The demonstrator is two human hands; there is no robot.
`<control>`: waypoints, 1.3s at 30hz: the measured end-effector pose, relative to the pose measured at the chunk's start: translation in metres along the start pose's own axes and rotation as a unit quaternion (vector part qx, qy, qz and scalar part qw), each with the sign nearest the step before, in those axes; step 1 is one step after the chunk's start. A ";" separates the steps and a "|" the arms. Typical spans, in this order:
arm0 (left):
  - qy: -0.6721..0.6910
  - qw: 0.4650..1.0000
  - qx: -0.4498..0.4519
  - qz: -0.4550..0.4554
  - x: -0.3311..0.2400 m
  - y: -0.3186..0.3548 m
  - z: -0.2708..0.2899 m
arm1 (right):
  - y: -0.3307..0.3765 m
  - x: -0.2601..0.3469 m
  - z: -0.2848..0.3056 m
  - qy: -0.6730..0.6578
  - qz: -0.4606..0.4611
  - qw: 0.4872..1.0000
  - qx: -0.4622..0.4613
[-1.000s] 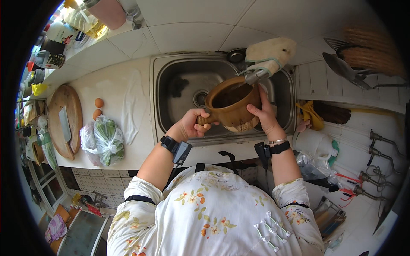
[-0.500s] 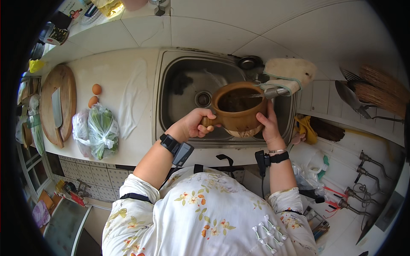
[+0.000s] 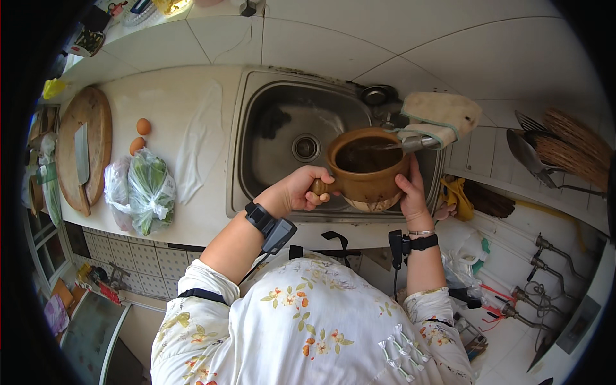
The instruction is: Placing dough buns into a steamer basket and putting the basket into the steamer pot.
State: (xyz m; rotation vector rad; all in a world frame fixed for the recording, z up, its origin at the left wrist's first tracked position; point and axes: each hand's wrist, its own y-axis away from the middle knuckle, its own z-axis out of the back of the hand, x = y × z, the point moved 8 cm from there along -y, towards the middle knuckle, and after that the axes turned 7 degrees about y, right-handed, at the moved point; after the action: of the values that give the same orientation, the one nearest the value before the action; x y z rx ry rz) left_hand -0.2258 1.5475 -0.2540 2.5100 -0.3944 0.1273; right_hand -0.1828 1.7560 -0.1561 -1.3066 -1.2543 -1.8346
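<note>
Chopping board: a round wooden chopping board lies at the far left of the counter with a cleaver flat on it.
Eggs: two brown eggs sit just right of the board, one behind the other.
Bags: a clear plastic bag of green vegetables lies near the counter's front edge, touching a second, paler bag on its left.
Counter: the white counter runs from the board to the sink's left rim.
Sink: a steel sink with a round drain; it looks wet and holds nothing large.
Left hand: the left hand is closed in a fist round the pot's short stub handle, with a black band on the wrist.
Pot: a brown glazed clay pot is held over the front right part of the sink, just under the tap; it is round and deep, dark inside, with a paler unglazed base showing below. Whether it holds water I cannot tell.
Right hand: the right hand presses flat against the pot's right side, fingers upward, supporting it.
Tap: a metal tap reaches over the pot's rim, with a pale cloth draped on it.
Right side: a ladle and woven items rest at the far right.
</note>
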 end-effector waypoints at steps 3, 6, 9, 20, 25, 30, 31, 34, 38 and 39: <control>-0.001 1.000 0.025 -0.005 0.001 0.002 -0.004 | 0.000 -0.003 0.002 -0.009 0.001 1.000 -0.001; 0.012 1.000 0.020 -0.004 0.001 -0.007 0.003 | -0.001 -0.009 0.008 -0.022 0.001 1.000 -0.002; 0.023 1.000 0.009 -0.014 0.000 -0.013 0.006 | -0.002 -0.008 0.010 -0.023 0.001 1.000 -0.002; -0.018 1.000 0.014 -0.008 -0.007 -0.007 0.003 | -0.001 -0.006 0.006 -0.028 0.017 0.999 0.008; -0.067 0.996 -0.031 -0.044 -0.006 0.003 0.004 | 0.011 -0.010 0.005 -0.009 0.047 0.999 -0.001; -0.096 0.990 0.038 0.091 0.028 0.019 -0.017 | 0.035 -0.012 0.001 -0.014 0.058 0.998 0.022; -0.093 0.985 0.085 0.118 0.038 0.016 -0.018 | 0.039 -0.010 -0.001 -0.001 0.069 0.997 0.035; -0.073 0.986 0.086 0.122 0.062 0.007 -0.010 | 0.049 0.001 -0.009 0.042 0.097 0.992 0.066; -0.139 0.987 0.044 0.062 0.071 0.003 0.002 | 0.060 0.004 -0.011 0.034 0.092 0.992 0.075; -0.149 0.988 0.011 0.047 0.069 0.012 -0.004 | 0.064 0.001 -0.011 0.015 0.082 0.994 0.064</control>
State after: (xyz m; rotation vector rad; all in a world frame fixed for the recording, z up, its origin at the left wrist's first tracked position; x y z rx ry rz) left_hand -0.1636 1.5225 -0.2319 2.5361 -0.6345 -0.2112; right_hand -0.1344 1.7203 -0.1328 -1.2688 -1.1901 -1.6267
